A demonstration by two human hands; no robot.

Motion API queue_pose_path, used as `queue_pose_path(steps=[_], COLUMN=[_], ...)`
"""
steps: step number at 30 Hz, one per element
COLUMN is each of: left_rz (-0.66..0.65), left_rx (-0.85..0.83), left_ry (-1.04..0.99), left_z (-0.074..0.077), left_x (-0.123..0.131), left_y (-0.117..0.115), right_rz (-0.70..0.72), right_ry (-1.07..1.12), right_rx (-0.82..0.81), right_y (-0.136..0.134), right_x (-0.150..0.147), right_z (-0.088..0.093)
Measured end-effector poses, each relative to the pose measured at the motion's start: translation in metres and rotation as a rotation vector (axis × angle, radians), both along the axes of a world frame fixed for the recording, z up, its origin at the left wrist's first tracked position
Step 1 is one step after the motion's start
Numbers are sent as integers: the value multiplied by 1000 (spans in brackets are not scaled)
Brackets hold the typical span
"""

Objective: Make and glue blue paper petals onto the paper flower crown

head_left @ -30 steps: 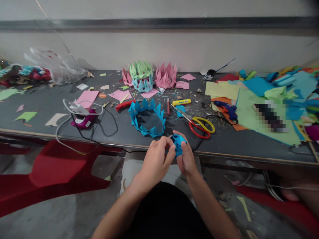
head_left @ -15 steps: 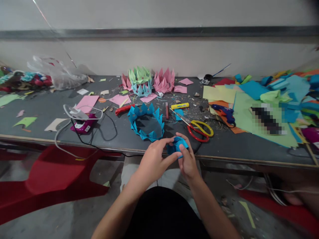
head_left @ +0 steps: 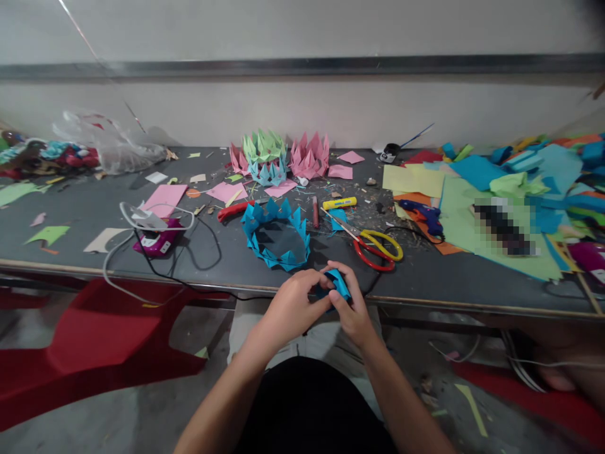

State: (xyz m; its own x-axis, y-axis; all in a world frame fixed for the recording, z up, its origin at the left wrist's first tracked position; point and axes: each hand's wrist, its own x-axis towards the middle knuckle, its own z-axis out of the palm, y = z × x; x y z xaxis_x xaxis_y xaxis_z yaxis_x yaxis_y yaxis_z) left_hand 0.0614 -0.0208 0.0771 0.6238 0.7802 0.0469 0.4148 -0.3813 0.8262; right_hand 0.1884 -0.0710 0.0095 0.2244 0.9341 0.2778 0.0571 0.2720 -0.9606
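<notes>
My left hand [head_left: 292, 307] and my right hand [head_left: 350, 308] pinch a small folded blue paper piece [head_left: 338, 283] between them, just in front of the table's near edge [head_left: 189, 285]. Both hands have their fingers closed on it. Right behind the hands on the dark table stands a blue paper crown ring [head_left: 275, 234] made of pointed folded units. Red and yellow scissors [head_left: 375, 246] lie to the right of the ring.
Pink and green paper crowns [head_left: 278, 154] stand at the back. A yellow glue stick [head_left: 339, 203], a blue glue gun [head_left: 424, 214], a purple device with cables [head_left: 154, 238], and sheets of coloured paper [head_left: 496, 189] cover the table. A red chair [head_left: 94, 340] stands at lower left.
My hands have turned and pressed the blue paper piece closer together, moving slightly down toward me. The view has tilted a little.
</notes>
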Motion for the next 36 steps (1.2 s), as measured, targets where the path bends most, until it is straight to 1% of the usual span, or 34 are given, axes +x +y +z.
queue_pose_path(steps=[3,7,9,12,16,20,24,26,30,33,36], left_rz=[18,33,55,128,235,327,397,415,390,350,333], left_rx=[-5,-34,-64,-86,-56,-64,-79,-35,154,240,365], left_ry=[38,15,-25,-95,-165,-286,-344,-315,-199,-60,70], left_z=[1,0,-2,-5,-8,-11,-17,-22,-29,-28,-23], left_x=[-1,-2,-3,-2,-1,-2,-4,-5,-7,-7,-6], left_y=[1,3,3,3,0,-2,-2,-2,-1,0,2], right_rz=[5,7,-8,-57,-153,-251,-288,-277,-222,-209,-212], right_ry=[-19,43,102,227,428,601,685,712,705,615,445], right_rx=[-9,-25,-23,-34,-35,-7,4,17,55,61,24], right_y=[-1,0,1,5,10,15,14,12,8,8,9], right_x=[1,2,3,4,3,2,0,-2,-4,-3,1], right_z=[-2,-4,-6,-10,-14,-8,2,7,11,10,7])
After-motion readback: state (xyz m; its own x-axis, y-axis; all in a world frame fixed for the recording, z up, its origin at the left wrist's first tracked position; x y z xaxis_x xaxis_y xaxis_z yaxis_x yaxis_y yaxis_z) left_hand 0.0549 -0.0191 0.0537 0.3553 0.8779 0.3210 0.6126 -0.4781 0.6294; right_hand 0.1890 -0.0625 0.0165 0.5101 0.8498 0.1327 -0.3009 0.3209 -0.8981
